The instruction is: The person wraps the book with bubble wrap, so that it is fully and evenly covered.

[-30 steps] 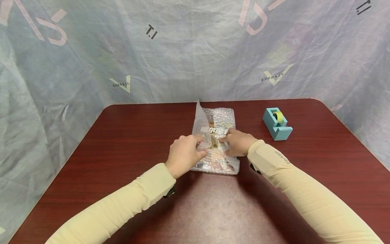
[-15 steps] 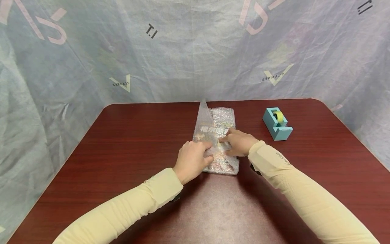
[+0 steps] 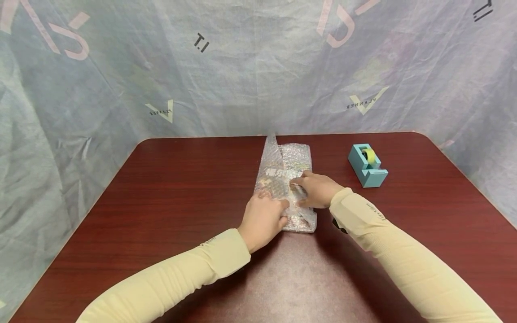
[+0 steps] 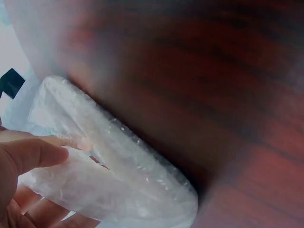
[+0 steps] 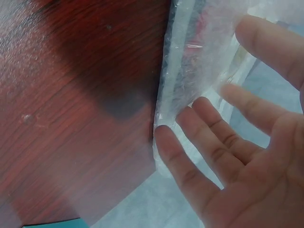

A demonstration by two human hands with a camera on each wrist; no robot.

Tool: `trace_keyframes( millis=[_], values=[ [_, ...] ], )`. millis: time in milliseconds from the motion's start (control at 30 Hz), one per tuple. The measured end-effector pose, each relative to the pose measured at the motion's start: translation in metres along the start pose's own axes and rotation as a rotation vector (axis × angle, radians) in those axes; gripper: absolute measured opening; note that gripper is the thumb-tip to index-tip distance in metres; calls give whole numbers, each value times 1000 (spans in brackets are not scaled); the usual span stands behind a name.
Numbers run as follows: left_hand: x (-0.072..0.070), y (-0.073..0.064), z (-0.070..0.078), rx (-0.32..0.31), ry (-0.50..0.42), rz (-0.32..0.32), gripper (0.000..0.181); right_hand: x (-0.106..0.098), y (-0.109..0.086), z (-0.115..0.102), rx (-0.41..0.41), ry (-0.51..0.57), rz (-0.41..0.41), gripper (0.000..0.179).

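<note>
A flat package in clear bubble wrap lies on the table, with pale printed lettering and coloured patches showing dimly through the layers. The printed item inside is too veiled to name. A flap of the wrap lies folded over from the left, its far corner sticking up past the package. My left hand presses on the near left part of the flap, fingers extended. In the left wrist view the thumb lies against the wrap. My right hand rests its spread, slightly bent fingers on the package's right side.
A light blue tape dispenser with a yellow roll stands to the right of the package. The dark red wooden table has rounded far corners. A grey printed cloth hangs behind it and along the sides.
My left hand has moved right and nearer, laying the bubble wrap flap rightward over the printed item. My right hand has stayed in place on the package.
</note>
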State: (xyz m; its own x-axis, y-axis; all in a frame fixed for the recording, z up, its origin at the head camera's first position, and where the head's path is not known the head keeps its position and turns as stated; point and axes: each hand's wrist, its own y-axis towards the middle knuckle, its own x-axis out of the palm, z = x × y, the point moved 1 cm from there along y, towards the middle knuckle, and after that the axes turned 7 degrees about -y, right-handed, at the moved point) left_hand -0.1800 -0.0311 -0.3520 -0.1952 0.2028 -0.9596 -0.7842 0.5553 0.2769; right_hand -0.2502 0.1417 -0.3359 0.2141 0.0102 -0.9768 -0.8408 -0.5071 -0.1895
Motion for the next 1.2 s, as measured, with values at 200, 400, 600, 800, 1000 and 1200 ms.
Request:
trace_keyframes(
  millis=[200,400,600,800,1000,1200],
  values=[
    [4,-1,3,50,65,-21,11,-1,0,2,-26,-22,43,86],
    [7,0,3,100,103,-15,13,-1,0,3,-104,-70,75,72],
    [5,1,0,118,59,-61,22,-2,0,0,-116,-121,54,51],
    [-4,5,-13,50,-220,-157,53,-3,0,-3,-100,-120,32,51],
    [-12,17,-32,-19,-398,-245,30,-2,2,-3,-85,-115,15,52],
    [-7,26,-41,-78,-496,-306,26,-2,1,-3,-98,-112,30,51]
  ],
)
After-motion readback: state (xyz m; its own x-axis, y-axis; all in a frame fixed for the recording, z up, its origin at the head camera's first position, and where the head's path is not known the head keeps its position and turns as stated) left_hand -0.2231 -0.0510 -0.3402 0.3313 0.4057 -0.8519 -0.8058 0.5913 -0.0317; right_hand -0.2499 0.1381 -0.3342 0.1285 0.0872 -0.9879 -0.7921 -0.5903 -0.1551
